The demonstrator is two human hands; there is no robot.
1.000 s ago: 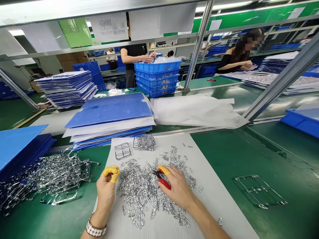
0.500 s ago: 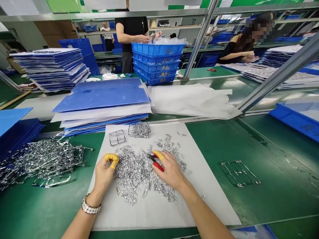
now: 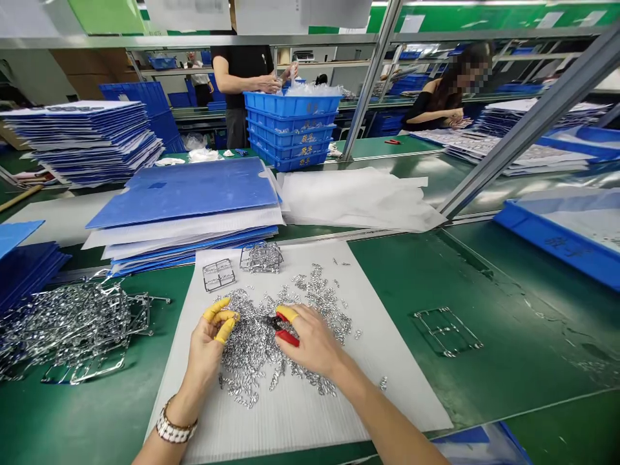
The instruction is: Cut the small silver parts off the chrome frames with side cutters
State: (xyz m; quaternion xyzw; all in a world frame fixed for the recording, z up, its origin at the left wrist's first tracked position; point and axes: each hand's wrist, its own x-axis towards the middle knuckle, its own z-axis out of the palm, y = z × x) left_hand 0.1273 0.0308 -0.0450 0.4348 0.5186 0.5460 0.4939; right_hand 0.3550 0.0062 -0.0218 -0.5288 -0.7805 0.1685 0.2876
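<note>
**Inspection note: near workstation, hands converging at centre**

The left hand [image 3: 207,345] and right hand [image 3: 310,342] now sit closer together than in the previous frame. Both are over the pile of loose bright metal pieces [image 3: 249,349], which lies at lower centre on a white corrugated plastic sheet [image 3: 295,407]. The right hand is closed around the red-handled side cutters [image 3: 285,334], their tip pointing left into the pile and now nearer the left hand. On the left hand, two fingers in yellow finger cots [image 3: 216,310] stand parted, where they were curled together before. Whether they pinch a piece cannot be told.

A bracelet watch [image 3: 177,426] sits on the left wrist. Two metal lattice frames [image 3: 219,274] lie at the sheet's upper edge. A tangled heap of metal frames [image 3: 72,329] lies at lower left on the green bench mat [image 3: 508,310], and a single frame [image 3: 445,330] lies at right.

Beyond the sheet are stacked blue corrugated boards [image 3: 184,194] and white foam sheets [image 3: 353,197]. At upper centre, a co-worker [image 3: 242,71] has both hands at the top of a stack of blue crates [image 3: 290,129]. A seated co-worker [image 3: 431,110] works at upper right.
</note>
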